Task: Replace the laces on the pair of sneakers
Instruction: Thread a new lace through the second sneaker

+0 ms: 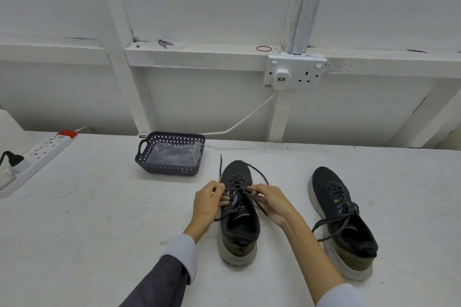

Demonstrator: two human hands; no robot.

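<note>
Two dark sneakers with pale soles stand on the white table, toes pointing away from me. The left sneaker [238,227] is between my hands. My left hand [206,203] pinches its dark lace [258,172] at the left eyelets, and my right hand [270,200] pinches the lace at the right eyelets. Loose lace ends trail past the toe and down the left side. The right sneaker [343,224] stands apart to the right, fully laced, its lace ends hanging loose to the left.
A dark perforated basket [149,157] holding a clear plastic bag sits behind the left sneaker. A white power strip [37,157] lies at the far left. A wall socket [294,72] with a white cable is on the wall behind.
</note>
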